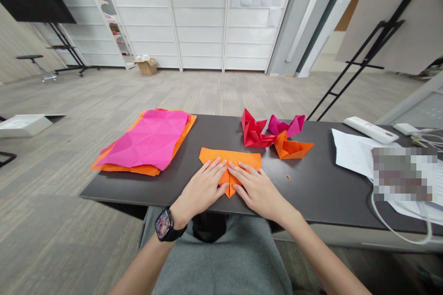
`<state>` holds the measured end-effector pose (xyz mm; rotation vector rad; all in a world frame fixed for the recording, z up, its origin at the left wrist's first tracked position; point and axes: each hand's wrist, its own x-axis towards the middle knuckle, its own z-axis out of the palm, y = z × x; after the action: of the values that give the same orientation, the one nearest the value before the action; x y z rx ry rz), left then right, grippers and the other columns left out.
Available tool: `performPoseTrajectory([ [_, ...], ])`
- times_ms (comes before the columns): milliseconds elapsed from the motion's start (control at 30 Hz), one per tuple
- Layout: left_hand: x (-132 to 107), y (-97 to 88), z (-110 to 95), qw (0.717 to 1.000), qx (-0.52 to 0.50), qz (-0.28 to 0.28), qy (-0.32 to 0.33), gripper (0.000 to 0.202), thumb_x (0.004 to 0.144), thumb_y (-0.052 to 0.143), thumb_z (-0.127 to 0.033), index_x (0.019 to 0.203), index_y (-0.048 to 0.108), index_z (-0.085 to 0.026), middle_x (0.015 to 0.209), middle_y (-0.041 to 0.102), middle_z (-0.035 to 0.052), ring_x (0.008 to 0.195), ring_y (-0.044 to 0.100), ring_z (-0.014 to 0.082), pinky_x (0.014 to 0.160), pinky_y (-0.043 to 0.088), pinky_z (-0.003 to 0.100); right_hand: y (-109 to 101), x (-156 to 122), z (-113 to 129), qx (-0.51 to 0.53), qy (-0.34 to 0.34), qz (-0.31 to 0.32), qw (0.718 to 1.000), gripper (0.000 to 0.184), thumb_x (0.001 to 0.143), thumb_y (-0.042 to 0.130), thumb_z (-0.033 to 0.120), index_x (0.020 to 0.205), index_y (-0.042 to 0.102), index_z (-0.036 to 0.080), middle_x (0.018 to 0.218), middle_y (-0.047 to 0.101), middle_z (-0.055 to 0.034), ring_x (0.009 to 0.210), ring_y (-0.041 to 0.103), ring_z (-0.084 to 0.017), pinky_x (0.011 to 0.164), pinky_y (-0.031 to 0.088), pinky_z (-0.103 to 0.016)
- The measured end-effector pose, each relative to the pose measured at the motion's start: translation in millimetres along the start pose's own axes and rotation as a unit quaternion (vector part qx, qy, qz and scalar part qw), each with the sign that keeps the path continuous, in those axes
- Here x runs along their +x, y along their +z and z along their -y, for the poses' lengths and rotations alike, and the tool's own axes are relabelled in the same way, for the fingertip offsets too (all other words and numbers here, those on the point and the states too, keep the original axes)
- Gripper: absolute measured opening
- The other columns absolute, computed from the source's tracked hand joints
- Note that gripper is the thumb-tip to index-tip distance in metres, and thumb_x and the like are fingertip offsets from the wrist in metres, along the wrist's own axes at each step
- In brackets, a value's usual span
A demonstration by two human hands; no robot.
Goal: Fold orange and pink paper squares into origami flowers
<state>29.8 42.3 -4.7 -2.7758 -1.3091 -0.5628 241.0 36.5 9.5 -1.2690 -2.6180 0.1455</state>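
Over on the dark table [214, 131], the left hand [202, 189] and right hand [258, 189] lie flat, unclenched, on folded orange paper [230, 154] by the near edge; a paper stack [148, 140] sits left, folded boats [256, 134] far right.

And there it was, just behind the left hand [204, 186]: 1 black smartwatch [164, 225], squarish with rounded corners, multicoloured picture on its screen, black strap [177, 233]! Below that hand and the right hand [256, 190], plain grey cloth [221, 262] covered the lap!
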Motion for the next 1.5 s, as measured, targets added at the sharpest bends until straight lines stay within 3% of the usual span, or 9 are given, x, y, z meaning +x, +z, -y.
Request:
performPoseTrajectory([
  [167, -9, -14.2, -7, 0.997, -0.046, -0.016, 0.065, 0.026, 0.101, 0.047, -0.025, 0.119, 0.063, -0.017, 0.134, 0.062, 0.0098, 0.13, 0.054, 0.0212, 0.112, 0.042, 0.037, -1, 0, 1, 0.008, 0.014, -0.005, 1.0, 0.045, 0.101, 0.041, 0.033, 0.145, 0.047, 0.023, 0.151, 0.046, -0.0077, 0.137, 0.044, -0.027, 0.101, 0.043, -0.048],
  [367, -19, -23.2, -10, 0.991, -0.075, 0.031, 0.103, 0.034, 0.097, 0.051, -0.021, 0.131, 0.058, -0.022, 0.131, 0.064, 0.0067, 0.13, 0.053, 0.0209, 0.113, 0.042, 0.04, 1, -1, 0, 0.01, 0.009, -0.015, 1.0, 0.045, 0.1, 0.042, 0.031, 0.145, 0.047, 0.025, 0.151, 0.047, -0.0075, 0.137, 0.044, -0.026, 0.101, 0.043, -0.048],
  [733, -23, -30.4, -1, 0.983, -0.106, 0.095, 0.117, 0.038, 0.099, 0.051, -0.026, 0.137, 0.055, -0.023, 0.149, 0.049, 0.0071, 0.142, 0.039, 0.0233, 0.119, 0.034, 0.043, 1, -2, -1, 0.005, 0.011, -0.003, 1.0, 0.045, 0.102, 0.038, 0.031, 0.146, 0.044, 0.024, 0.153, 0.043, -0.006, 0.138, 0.041, -0.026, 0.103, 0.041, -0.048],
  [900, -25, -29.8, -1, 0.983, -0.104, 0.088, 0.124, 0.035, 0.1, 0.048, -0.026, 0.134, 0.058, -0.026, 0.148, 0.05, 0.0059, 0.14, 0.042, 0.0215, 0.12, 0.03, 0.045, 1, -2, 0, 0.005, 0.013, -0.006, 1.0, 0.045, 0.103, 0.037, 0.032, 0.146, 0.044, 0.024, 0.152, 0.044, -0.0063, 0.138, 0.042, -0.026, 0.102, 0.041, -0.048],
  [1267, -24, -27.1, -2, 0.981, -0.104, 0.072, 0.144, 0.034, 0.098, 0.052, -0.026, 0.13, 0.061, -0.021, 0.145, 0.054, 0.0091, 0.137, 0.047, 0.024, 0.117, 0.037, 0.043, -7, -1, -1, 0.011, 0.004, 0.005, 1.0, 0.044, 0.103, 0.039, 0.033, 0.145, 0.046, 0.023, 0.155, 0.04, -0.0069, 0.14, 0.04, -0.026, 0.105, 0.042, -0.049],
  [1400, -23, -27.8, -2, 0.98, -0.106, 0.079, 0.147, 0.033, 0.097, 0.052, -0.026, 0.128, 0.062, -0.02, 0.144, 0.055, 0.0103, 0.138, 0.046, 0.0243, 0.118, 0.035, 0.042, -10, -3, 6, 0.006, -0.036, 0.012, 0.999, 0.047, 0.104, 0.033, 0.028, 0.15, 0.038, 0.019, 0.16, 0.03, -0.0066, 0.148, 0.026, -0.024, 0.116, 0.031, -0.048],
  [1500, -24, -27.9, -3, 0.981, -0.11, 0.079, 0.139, 0.03, 0.097, 0.052, -0.026, 0.123, 0.066, -0.018, 0.144, 0.055, 0.0112, 0.138, 0.046, 0.0245, 0.119, 0.033, 0.042, -6, -5, 8, 0.021, -0.063, 0.046, 0.997, 0.05, 0.105, 0.031, 0.031, 0.153, 0.033, 0.017, 0.16, 0.029, -0.008, 0.149, 0.023, -0.022, 0.12, 0.024, -0.046],
])
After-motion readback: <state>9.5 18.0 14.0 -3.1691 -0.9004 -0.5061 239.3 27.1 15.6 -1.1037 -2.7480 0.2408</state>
